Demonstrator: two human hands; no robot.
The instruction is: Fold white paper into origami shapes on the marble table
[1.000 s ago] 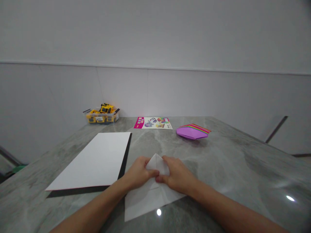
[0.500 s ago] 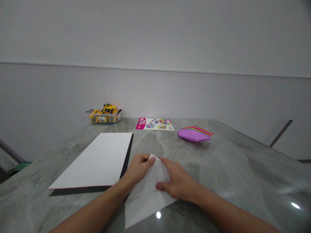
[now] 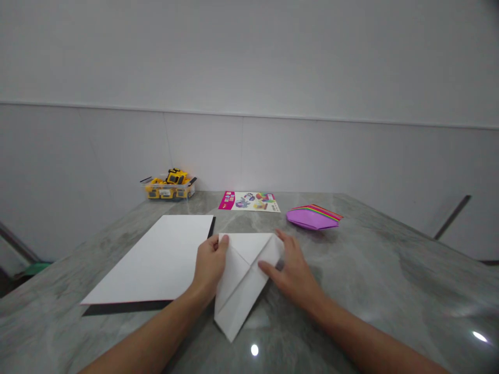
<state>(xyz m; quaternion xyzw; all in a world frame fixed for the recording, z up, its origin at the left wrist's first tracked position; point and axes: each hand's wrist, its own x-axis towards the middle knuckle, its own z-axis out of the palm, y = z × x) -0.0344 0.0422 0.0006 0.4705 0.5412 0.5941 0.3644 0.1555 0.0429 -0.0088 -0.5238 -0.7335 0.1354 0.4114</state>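
A folded sheet of white paper point(image 3: 244, 283) is held between my hands over the grey marbled table, one pointed corner toward me and creases crossing near its middle. My left hand point(image 3: 210, 262) grips its upper left corner, thumb on top and fingers curled behind. At the right edge, my right hand point(image 3: 290, 270) has its thumb on the paper's face and its fingers at the far side, holding that edge.
On the left lies a large white sheet point(image 3: 156, 259) over a dark one. A clear bin point(image 3: 167, 191) of yellow toy vehicles stands at the back left. Beyond my hands are a colourful printed card point(image 3: 249, 201) and, to its right, a purple folded-paper piece point(image 3: 313, 217) with rainbow-striped edges.
The paper has been turned, so its far edge is now flat and a point faces me. My hands have moved apart to its left and right sides.
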